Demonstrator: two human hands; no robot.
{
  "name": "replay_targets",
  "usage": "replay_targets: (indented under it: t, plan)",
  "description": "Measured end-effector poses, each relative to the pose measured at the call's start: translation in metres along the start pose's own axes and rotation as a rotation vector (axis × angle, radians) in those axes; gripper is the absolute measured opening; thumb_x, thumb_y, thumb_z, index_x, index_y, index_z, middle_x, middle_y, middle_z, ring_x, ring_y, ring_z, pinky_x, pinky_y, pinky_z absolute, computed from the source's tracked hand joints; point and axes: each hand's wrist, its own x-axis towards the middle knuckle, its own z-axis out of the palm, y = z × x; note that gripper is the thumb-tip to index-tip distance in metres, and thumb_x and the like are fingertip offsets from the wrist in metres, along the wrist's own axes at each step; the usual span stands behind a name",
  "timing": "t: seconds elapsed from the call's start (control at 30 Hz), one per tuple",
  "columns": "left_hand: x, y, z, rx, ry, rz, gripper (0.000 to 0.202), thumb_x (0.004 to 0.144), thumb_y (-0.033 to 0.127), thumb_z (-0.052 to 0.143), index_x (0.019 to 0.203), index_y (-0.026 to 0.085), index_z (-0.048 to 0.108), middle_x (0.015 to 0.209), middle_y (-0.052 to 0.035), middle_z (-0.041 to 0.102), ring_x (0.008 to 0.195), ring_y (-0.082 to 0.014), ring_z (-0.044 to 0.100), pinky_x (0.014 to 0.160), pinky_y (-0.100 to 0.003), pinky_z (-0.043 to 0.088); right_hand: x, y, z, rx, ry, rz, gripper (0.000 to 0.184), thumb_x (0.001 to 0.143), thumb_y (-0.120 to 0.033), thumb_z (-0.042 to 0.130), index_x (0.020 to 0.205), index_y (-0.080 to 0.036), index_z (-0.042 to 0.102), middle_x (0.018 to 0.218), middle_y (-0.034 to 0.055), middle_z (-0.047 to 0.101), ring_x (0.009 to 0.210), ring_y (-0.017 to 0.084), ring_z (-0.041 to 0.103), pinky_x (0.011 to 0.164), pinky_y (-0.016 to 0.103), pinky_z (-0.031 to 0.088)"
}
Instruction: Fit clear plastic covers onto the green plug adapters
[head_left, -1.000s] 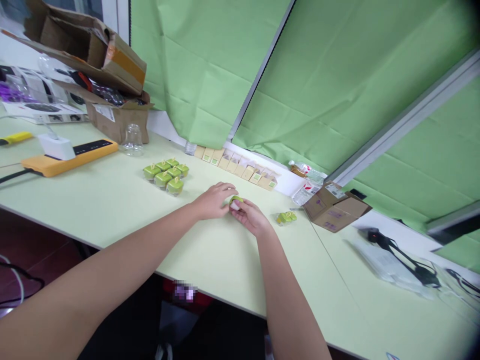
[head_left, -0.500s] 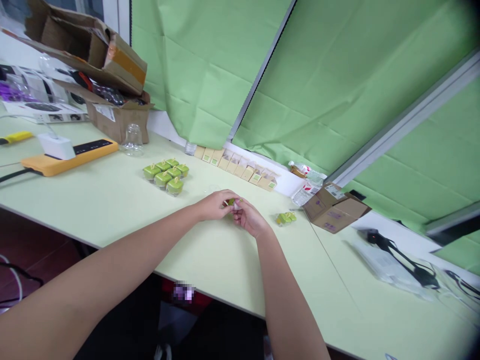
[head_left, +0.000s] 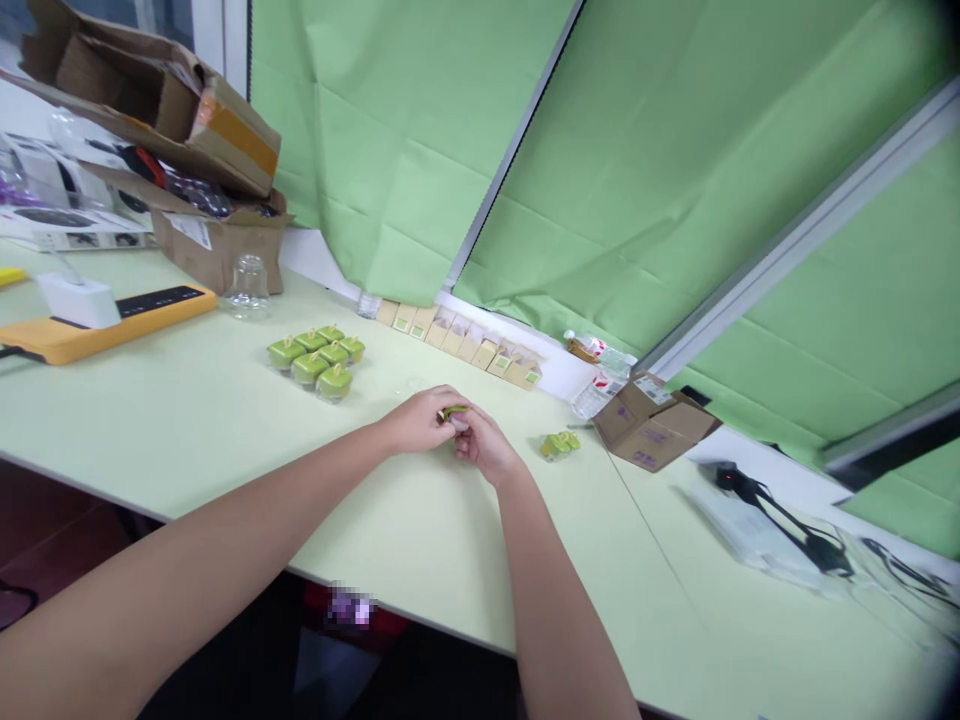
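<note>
Over the middle of the table, my left hand (head_left: 420, 422) and my right hand (head_left: 486, 444) meet around a small green-lidded jar (head_left: 454, 412). Its green lid shows between my fingers, with a pale, clear body below; the rest is covered by my hands. My left thumb and fingers pinch one side, while my right fingers curl around the other. To the left stands a cluster of several similar green-lidded jars (head_left: 311, 361), clear-bodied with a small loop on top. A smaller group of green-lidded jars (head_left: 560, 444) sits to the right of my hands.
Small brown paper boxes (head_left: 471, 342) line the wall. Plastic bottles (head_left: 598, 393) and a cardboard box (head_left: 655, 422) stand at the right, near black cables (head_left: 795, 525). At the left are a yellow power strip (head_left: 150, 312), a clear plastic cup (head_left: 247, 287) and open cartons (head_left: 225, 250).
The view has shifted slightly, so the table things appear further left. My fingers have turned the jar a little; more of its green lid now shows. Both hands keep hold of it.
</note>
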Motion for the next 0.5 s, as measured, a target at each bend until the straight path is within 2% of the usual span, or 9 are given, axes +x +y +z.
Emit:
replay_targets:
  t: [0.2, 0.3, 0.5]
  plan:
    - [-0.001, 0.002, 0.001, -0.033, -0.012, -0.006, 0.041, 0.078, 0.012, 0.053, 0.115, 0.022, 0.068, 0.109, -0.0062, 0.063, 0.096, -0.0174, 0.062, 0.077, -0.025, 0.051, 0.003, 0.006, -0.003, -0.015, -0.003, 0.029, 0.027, 0.069, -0.033, 0.056, 0.093, -0.021, 0.057, 0.058, -0.0066, 0.051, 0.043, 0.007, 0.035, 0.041, 0.020, 0.028]
    - [-0.002, -0.001, 0.001, -0.054, -0.027, -0.020, 0.043, 0.076, 0.011, 0.054, 0.116, 0.022, 0.067, 0.112, -0.0066, 0.063, 0.097, -0.0184, 0.061, 0.078, -0.026, 0.052, 0.004, 0.009, -0.005, -0.020, -0.026, 0.037, 0.023, 0.071, -0.035, 0.054, 0.089, -0.020, 0.058, 0.055, -0.0060, 0.050, 0.042, 0.008, 0.033, 0.041, 0.021, 0.030]
    - [-0.003, -0.008, 0.004, -0.101, -0.047, -0.043, 0.044, 0.078, 0.015, 0.057, 0.121, 0.020, 0.064, 0.119, -0.0098, 0.060, 0.103, -0.0208, 0.060, 0.076, -0.027, 0.053, 0.003, 0.008, -0.008, 0.006, 0.019, 0.109, 0.019, 0.070, -0.037, 0.055, 0.078, -0.020, 0.054, 0.048, -0.0082, 0.041, 0.041, 0.008, 0.029, 0.041, 0.022, 0.034]
